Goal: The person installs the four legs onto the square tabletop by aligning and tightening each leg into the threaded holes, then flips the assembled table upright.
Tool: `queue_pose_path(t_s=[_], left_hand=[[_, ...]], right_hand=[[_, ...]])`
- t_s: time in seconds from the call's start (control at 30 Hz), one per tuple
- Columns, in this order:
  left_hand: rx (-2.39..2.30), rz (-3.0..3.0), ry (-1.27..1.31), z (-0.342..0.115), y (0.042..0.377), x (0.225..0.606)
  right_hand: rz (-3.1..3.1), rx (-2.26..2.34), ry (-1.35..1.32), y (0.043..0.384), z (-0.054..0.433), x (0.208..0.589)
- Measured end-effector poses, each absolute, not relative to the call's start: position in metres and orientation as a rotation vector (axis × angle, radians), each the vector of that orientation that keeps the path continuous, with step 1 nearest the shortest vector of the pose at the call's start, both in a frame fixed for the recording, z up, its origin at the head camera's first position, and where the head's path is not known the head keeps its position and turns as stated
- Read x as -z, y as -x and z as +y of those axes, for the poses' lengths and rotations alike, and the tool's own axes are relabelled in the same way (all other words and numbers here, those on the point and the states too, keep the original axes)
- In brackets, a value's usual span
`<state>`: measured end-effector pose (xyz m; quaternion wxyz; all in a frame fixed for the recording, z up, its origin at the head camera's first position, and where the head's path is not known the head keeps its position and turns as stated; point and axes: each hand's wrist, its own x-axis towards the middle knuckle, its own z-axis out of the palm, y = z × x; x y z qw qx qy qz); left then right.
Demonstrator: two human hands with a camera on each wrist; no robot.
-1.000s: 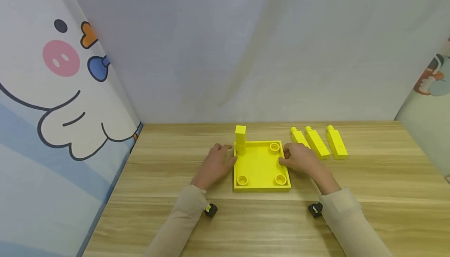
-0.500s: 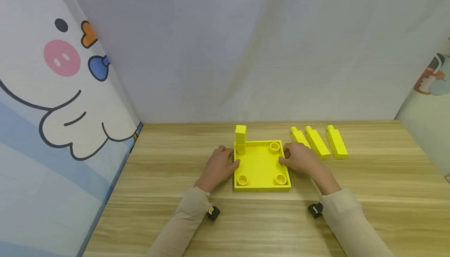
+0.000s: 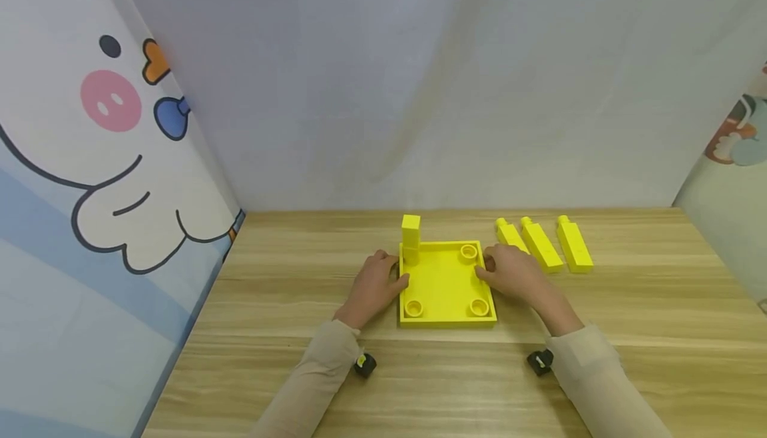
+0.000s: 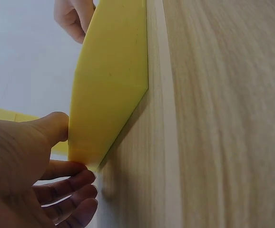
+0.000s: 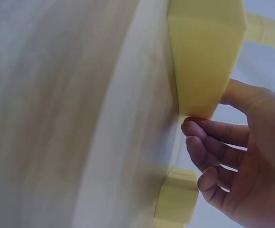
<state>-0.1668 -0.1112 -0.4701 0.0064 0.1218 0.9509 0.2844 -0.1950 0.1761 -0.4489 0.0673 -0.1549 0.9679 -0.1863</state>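
Note:
A yellow square tray (image 3: 443,291) with a raised rim and round corner sockets lies flat on the table. In its far left corner a yellow square post (image 3: 411,235) stands upright. My left hand (image 3: 374,286) grips the left side, thumb over the rim and fingers outside; in the left wrist view its fingertips touch the tray's outer wall (image 4: 104,85). On the opposite side my right hand (image 3: 514,271) pinches the rim the same way, and the right wrist view shows its thumb and forefinger at the yellow wall (image 5: 201,66).
Three loose yellow posts with round pegs lie at the back right; the middle post (image 3: 542,245) is beside the rightmost post (image 3: 575,245), and my right hand partly covers the leftmost post (image 3: 509,233). A pale curtain (image 3: 383,92) hangs behind the wooden table (image 3: 443,385).
My left hand has shifted slightly right, and its thumb now reaches over the tray's rim. The right hand, tray and posts stay where they were.

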Motion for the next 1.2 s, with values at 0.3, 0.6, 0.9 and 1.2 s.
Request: queue_pose_path(t_s=[0.3,0.6,0.9,1.2], left_hand=[[-0.882,2.983,-0.392,-0.110,0.170,0.473],[-0.862,2.987,-0.379,-0.109,0.171,0.476],[-0.866,2.990,-0.400,-0.110,0.171,0.476],[-0.865,2.987,-0.411,-0.112,0.168,0.472]], right_hand=[[3.030,0.659,0.386,0.196,0.194,0.443],[3.082,0.613,0.333,0.196,0.218,0.441],[3.088,0.573,0.246,0.191,0.231,0.445],[3.064,0.550,0.187,0.187,0.234,0.445]])
